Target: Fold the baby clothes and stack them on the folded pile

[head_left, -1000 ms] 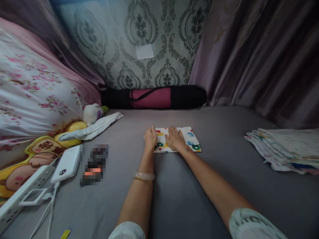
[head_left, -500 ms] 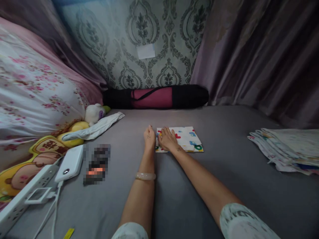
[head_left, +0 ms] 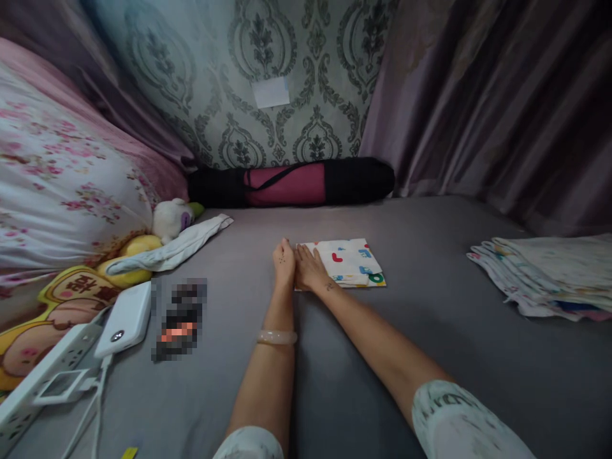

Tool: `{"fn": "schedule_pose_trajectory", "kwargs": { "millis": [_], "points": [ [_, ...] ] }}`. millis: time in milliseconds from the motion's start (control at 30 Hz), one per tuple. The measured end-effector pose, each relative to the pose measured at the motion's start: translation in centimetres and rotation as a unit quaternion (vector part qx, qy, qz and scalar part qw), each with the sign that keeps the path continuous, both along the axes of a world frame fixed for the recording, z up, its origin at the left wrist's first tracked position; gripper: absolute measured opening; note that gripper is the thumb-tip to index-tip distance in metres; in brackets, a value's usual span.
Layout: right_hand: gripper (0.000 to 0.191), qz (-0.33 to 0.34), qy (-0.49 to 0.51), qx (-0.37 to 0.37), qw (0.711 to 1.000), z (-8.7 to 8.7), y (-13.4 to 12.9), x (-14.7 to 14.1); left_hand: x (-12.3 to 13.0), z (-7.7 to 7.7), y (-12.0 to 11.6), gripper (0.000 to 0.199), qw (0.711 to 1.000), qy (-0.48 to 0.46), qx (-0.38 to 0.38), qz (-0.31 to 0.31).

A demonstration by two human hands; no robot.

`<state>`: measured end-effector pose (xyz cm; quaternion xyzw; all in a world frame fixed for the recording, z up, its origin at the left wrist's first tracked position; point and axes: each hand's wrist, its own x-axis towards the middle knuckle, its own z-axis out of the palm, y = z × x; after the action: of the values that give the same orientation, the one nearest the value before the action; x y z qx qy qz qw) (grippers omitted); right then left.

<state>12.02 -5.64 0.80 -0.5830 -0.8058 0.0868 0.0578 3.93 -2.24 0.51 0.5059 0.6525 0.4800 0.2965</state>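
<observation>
A folded white cloth point(head_left: 356, 255) with red, blue, yellow and green prints lies flat on the grey bed sheet. On its left part my right hand point(head_left: 310, 268) rests palm down, fingers stretched out. Just off the cloth's left edge my left hand point(head_left: 284, 262) stands on its side on the sheet, close beside the right fingertips. Its thumb side faces up, and its other fingers are mostly hidden. A pale bangle point(head_left: 277, 337) circles the left forearm.
At right lies a stack of folded cloths point(head_left: 549, 271). A black and maroon long bag point(head_left: 287, 185) lies along the wall. On the left are a white power bank point(head_left: 125, 319), a power strip point(head_left: 48, 376), a pixelated item point(head_left: 179, 322), plush toys point(head_left: 167, 220) and a crumpled white cloth point(head_left: 176, 248).
My right hand has slid left across the cloth to its left edge, nearer my left hand. The whole view has shifted slightly.
</observation>
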Motion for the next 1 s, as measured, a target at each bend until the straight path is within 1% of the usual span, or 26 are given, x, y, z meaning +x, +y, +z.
{"fn": "schedule_pose_trajectory", "kwargs": {
  "millis": [100,133,200,267,367,433,567,667,767,800,867,933,1000],
  "points": [
    [0.062,-0.005,0.061,-0.034,0.998,0.5,0.3,1.1,0.3,0.3,-0.3,0.047,1.0,0.03,0.0,-0.003],
    [0.06,-0.017,0.083,-0.029,0.996,0.8,0.4,1.9,0.5,0.4,-0.4,0.047,0.999,0.051,0.0,-0.006],
    [0.06,-0.055,0.102,0.007,0.993,1.2,0.4,3.7,1.1,0.5,-0.7,0.047,0.994,0.103,0.01,-0.022],
    [0.06,-0.085,0.078,0.047,0.992,1.4,0.1,5.7,1.8,0.4,-1.0,0.043,0.987,0.151,0.031,-0.045],
    [0.059,-0.093,0.03,0.051,0.994,0.9,-0.5,7.8,3.0,-0.1,-1.4,0.038,0.974,0.205,0.061,-0.076],
    [0.058,-0.087,0.014,0.038,0.995,0.2,-0.9,8.4,3.6,-0.5,-1.5,0.038,0.965,0.236,0.071,-0.089],
    [0.057,-0.088,0.01,0.038,0.995,-0.8,-1.1,8.2,3.7,-0.8,-1.7,0.038,0.952,0.281,0.069,-0.103],
    [0.058,-0.089,0.015,0.027,0.996,-0.7,-0.7,8.2,3.7,-0.6,-2.1,0.038,0.942,0.312,0.054,-0.114],
    [0.058,-0.085,0.034,-0.009,0.996,-0.1,-0.5,9.0,3.9,-0.2,-2.6,0.038,0.93,0.34,0.05,-0.131],
    [0.058,-0.09,0.04,-0.008,0.995,0.0,-0.5,9.4,4.0,-0.2,-2.8,0.039,0.926,0.347,0.052,-0.138],
    [0.059,-0.115,0.039,0.016,0.992,0.0,-0.7,10.2,4.2,-0.3,-3.0,0.04,0.919,0.359,0.047,-0.156],
    [0.059,-0.139,0.023,0.043,0.989,-0.3,-0.9,10.7,4.4,-0.6,-3.1,0.043,0.909,0.376,0.028,-0.179],
    [0.059,-0.147,0.006,0.042,0.988,-0.8,-1.1,11.0,4.5,-0.9,-3.1,0.045,0.895,0.399,0.007,-0.197]
  ]
}}
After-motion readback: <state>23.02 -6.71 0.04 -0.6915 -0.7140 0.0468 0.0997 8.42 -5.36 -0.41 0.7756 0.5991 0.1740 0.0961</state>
